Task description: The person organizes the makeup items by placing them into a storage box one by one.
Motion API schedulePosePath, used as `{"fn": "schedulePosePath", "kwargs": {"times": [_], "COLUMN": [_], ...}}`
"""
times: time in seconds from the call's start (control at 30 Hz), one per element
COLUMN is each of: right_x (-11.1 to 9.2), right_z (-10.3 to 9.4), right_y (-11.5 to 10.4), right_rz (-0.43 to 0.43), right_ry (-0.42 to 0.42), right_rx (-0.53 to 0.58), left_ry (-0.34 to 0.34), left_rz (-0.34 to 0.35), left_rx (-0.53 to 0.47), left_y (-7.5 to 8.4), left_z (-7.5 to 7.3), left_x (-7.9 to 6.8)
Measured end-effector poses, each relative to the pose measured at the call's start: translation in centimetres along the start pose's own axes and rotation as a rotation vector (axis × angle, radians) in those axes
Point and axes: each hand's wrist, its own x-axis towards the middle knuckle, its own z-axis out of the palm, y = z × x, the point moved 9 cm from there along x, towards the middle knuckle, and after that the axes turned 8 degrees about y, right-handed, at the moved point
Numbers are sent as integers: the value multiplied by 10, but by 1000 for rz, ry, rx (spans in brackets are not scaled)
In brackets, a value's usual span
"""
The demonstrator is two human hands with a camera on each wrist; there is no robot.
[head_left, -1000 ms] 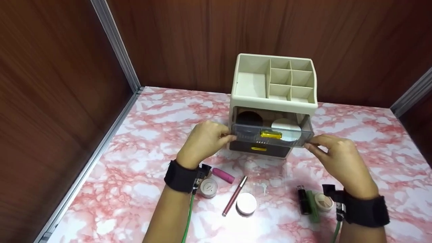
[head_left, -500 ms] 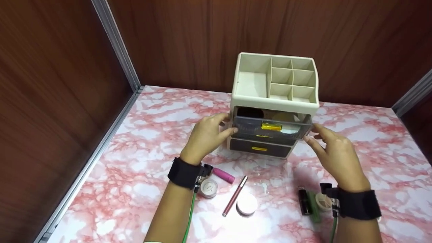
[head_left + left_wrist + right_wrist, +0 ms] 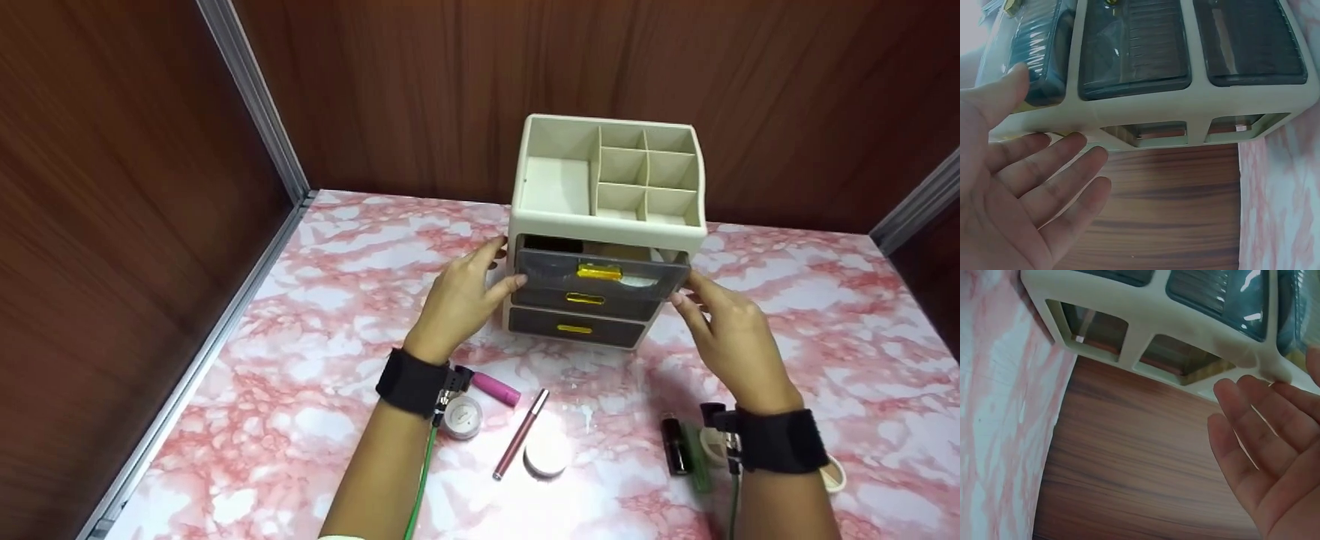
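Note:
A cream makeup organizer (image 3: 607, 229) stands at the back of the table. Its top smoky drawer (image 3: 551, 271), with a yellow handle, is partly pulled out, and a dark round item and a pale one show through it. My left hand (image 3: 461, 300) is at the organizer's left side, thumb against the drawer's front edge and fingers loosely straight along the side. On the opposite side, my right hand (image 3: 739, 337) has its thumb near the drawer's right corner. In the right wrist view its fingers (image 3: 1266, 430) are extended beside the organizer's side wall.
Before the organizer lie a pink tube (image 3: 496, 389), a small jar (image 3: 462, 418), a lip-gloss tube (image 3: 521, 435) and a white round compact (image 3: 547, 455). A black tube (image 3: 675, 446), a green tube (image 3: 697, 457) and round pans sit near my right wrist. Wooden panels rise behind.
The top drawer has slid inward toward the organizer. Both hands have moved forward with it, their fingers shifting from pinching its corners to lying along the sides.

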Motion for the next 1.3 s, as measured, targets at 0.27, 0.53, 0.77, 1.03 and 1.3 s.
{"fn": "schedulePosePath", "kwargs": {"times": [0.27, 0.53, 0.77, 1.03, 1.3], "right_x": [0, -1, 0, 0, 0], "right_z": [2, 3, 3, 3, 3], "right_y": [-3, -4, -7, -7, -9], "right_rz": [-67, -114, -129, -134, -143], "right_ry": [102, 163, 212, 246, 265], "right_rx": [-75, -100, -122, -135, -146], "left_ry": [18, 88, 147, 172, 156], "left_rz": [8, 31, 23, 28, 15], "left_rx": [13, 16, -10, 16, -1], "left_y": [-5, -5, -7, -8, -8], "left_z": [7, 10, 12, 13, 15], "left_x": [1, 2, 2, 1, 1]}}
